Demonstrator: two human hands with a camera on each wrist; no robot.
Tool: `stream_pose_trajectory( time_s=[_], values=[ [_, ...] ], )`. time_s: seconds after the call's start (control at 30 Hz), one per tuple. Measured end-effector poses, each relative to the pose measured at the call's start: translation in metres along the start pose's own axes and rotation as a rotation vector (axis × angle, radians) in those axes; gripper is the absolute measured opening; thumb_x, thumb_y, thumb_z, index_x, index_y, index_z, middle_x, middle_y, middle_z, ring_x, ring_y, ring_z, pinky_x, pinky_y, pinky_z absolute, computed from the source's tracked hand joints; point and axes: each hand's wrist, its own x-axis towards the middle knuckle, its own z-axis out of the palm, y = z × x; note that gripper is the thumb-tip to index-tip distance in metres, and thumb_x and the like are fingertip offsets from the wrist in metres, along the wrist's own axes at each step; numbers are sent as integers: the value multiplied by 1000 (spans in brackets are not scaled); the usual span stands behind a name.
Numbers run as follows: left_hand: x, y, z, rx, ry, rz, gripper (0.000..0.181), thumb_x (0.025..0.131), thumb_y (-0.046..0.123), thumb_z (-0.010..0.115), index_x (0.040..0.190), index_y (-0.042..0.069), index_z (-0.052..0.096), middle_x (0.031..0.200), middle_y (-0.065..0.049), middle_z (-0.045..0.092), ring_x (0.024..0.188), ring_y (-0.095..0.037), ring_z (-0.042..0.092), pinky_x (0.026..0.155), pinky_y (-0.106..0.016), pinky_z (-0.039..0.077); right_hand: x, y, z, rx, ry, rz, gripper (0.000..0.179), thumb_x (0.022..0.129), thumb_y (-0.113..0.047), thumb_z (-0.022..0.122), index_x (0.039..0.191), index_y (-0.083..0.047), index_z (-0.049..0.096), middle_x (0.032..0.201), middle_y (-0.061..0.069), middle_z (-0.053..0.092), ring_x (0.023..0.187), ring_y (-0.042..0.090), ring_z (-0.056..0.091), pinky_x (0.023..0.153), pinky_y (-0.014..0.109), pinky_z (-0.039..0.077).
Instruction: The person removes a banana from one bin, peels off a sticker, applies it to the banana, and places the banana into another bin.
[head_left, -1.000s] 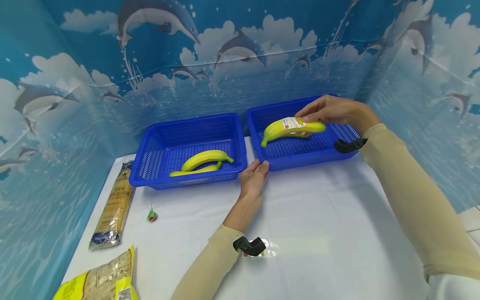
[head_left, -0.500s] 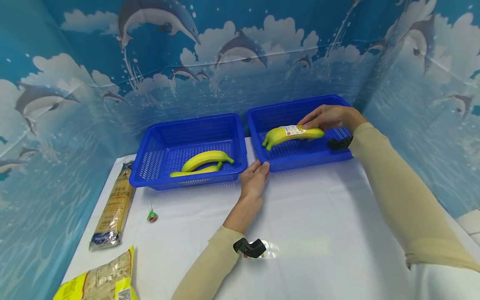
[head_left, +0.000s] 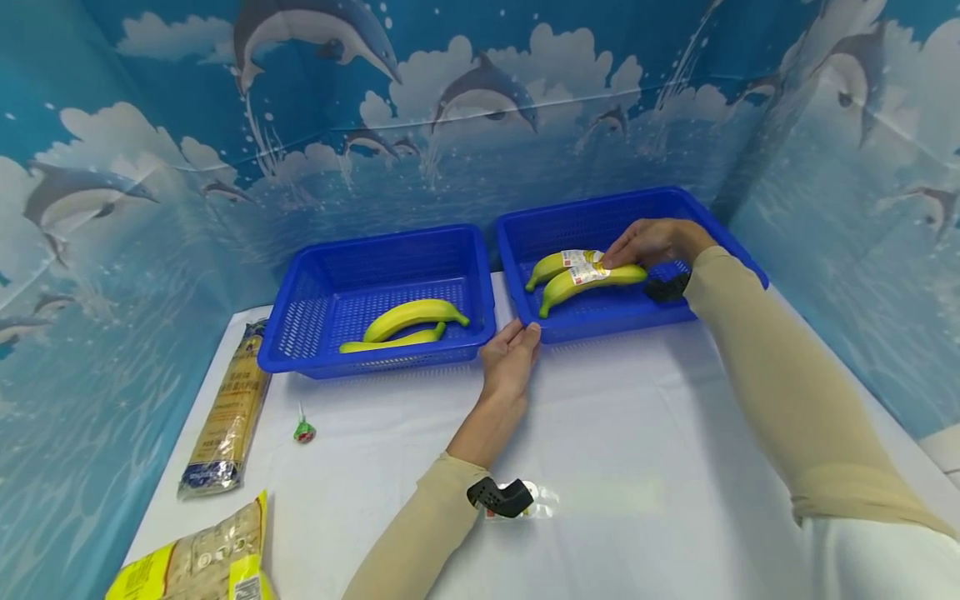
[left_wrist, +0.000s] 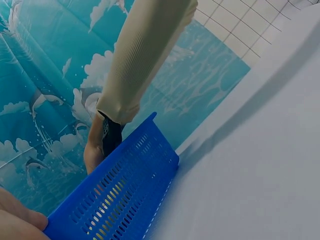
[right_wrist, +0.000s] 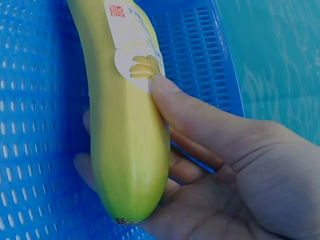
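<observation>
My right hand (head_left: 654, 240) holds a yellow banana (head_left: 558, 287) low inside the right blue basket (head_left: 622, 321). In the right wrist view the thumb lies by the white label and fingers pass behind the banana (right_wrist: 127, 150). Directly behind it in that basket lies a second labelled banana (head_left: 547, 268). My left hand (head_left: 507, 360) grips the basket's near-left corner, in the gap between the baskets. The left wrist view shows only part of that hand (left_wrist: 17, 220) at the rim, with most fingers hidden.
Two more bananas (head_left: 416, 314) lie in the left blue basket (head_left: 322, 367). On the left are a noodle packet (head_left: 228, 408), a green-wrapped lollipop (head_left: 303, 432) and a yellow-and-beige bag (head_left: 210, 554). A clear label piece (head_left: 543, 500) lies under my left wrist. A dolphin-print curtain (head_left: 420, 183) stands behind.
My right hand has lowered the banana into the right basket and shifted it toward me, so it sits in front of the other banana. The left hand stays at the corner.
</observation>
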Motion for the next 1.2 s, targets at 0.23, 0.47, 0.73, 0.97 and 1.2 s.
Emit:
stream_pose_trajectory(
  time_s=[0.23, 0.47, 0.73, 0.97, 1.2],
  values=[
    [-1, 2, 0, -2, 2, -2, 49, 105, 3, 66, 150, -13, 54, 150, -30, 58, 140, -30, 60, 116, -40, 51, 7, 1, 2, 6, -9, -1, 47, 110, -25, 67, 148, 1, 63, 170, 30, 32, 157, 44, 34, 126, 56, 37],
    [-1, 3, -2, -8, 1, -6, 50, 105, 3, 67, 150, -12, 53, 149, -29, 60, 140, -30, 60, 117, -41, 50, 7, -4, 10, -55, 14, -17, 42, 110, -21, 65, 146, 2, 65, 167, 30, 38, 149, 41, 44, 122, 59, 42],
    [0, 1, -2, -12, 0, -9, 49, 105, 4, 68, 150, -12, 54, 147, -28, 62, 138, -30, 62, 117, -43, 50, 5, -8, 15, -29, 80, -19, 42, 107, -17, 69, 144, 3, 66, 164, 29, 43, 145, 38, 48, 123, 58, 41],
    [-2, 3, -1, 8, 8, -19, 51, 105, 5, 69, 151, -12, 53, 147, -27, 62, 137, -31, 63, 115, -39, 52, 1, -12, 13, -3, 63, -35, 40, 111, -17, 63, 144, 6, 65, 163, 27, 47, 152, 44, 43, 123, 57, 41],
    [-2, 4, -2, -12, 15, -39, 50, 104, 4, 69, 150, -11, 55, 147, -27, 62, 137, -30, 63, 117, -42, 51, -4, -16, 14, 10, 39, -64, 39, 113, -12, 58, 145, 10, 61, 156, 25, 56, 149, 45, 47, 124, 58, 40]
  ],
)
